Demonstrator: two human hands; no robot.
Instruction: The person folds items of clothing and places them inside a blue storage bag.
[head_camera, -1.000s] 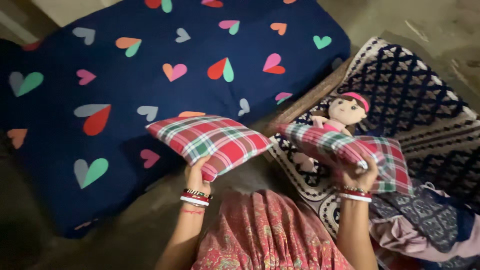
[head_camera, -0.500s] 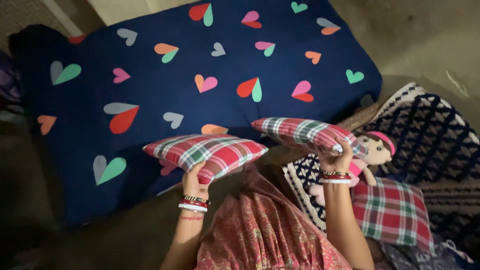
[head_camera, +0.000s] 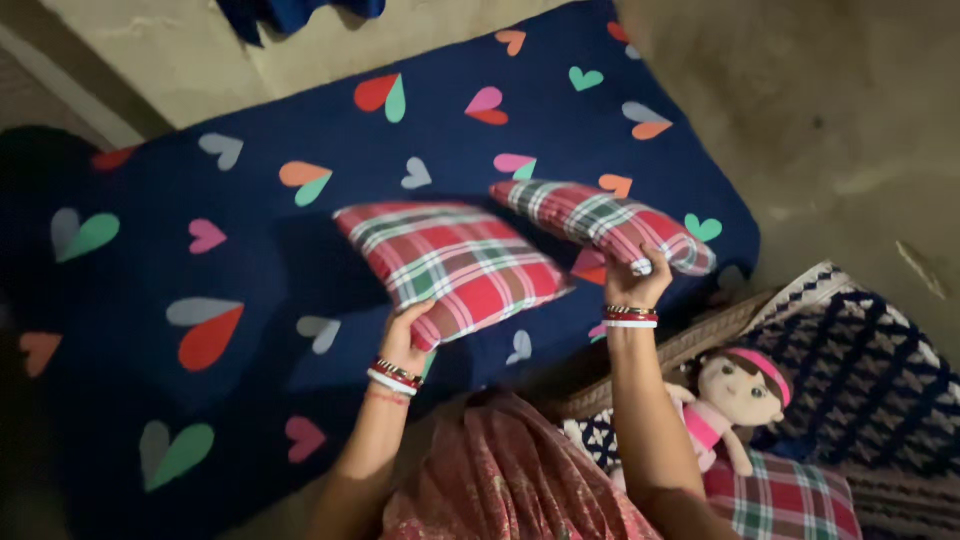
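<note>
Pillows, two of them in red, green and white plaid, hang in my grip above the navy bedspread (head_camera: 250, 250) with its coloured hearts. One plaid pillow (head_camera: 452, 262) sits in my left hand (head_camera: 405, 335); my fingers are closed on its near corner, thumb on top as far as I can tell, and the cushion spreads away from them, up and to the left, its long axis running diagonally across the bed. The second plaid pillow (head_camera: 600, 222) is in my right hand (head_camera: 633, 283), pinched by its near edge, and it stretches away from my fingers up and leftward too, tilted so that I see its face at a slant. The two cushions lie just beside each other, the inner ends near or perhaps touching; I cannot tell which. Both arms are raised and reaching forward over my patterned red garment (head_camera: 510, 470), wrists with red and white bangles, the right arm straighter and further out than the left. Down to my right, well apart, a doll (head_camera: 735, 395) with a pink headband lies on a dark-and-white woven blanket (head_camera: 860, 360), with a third plaid cushion (head_camera: 785, 500) just below it.
</note>
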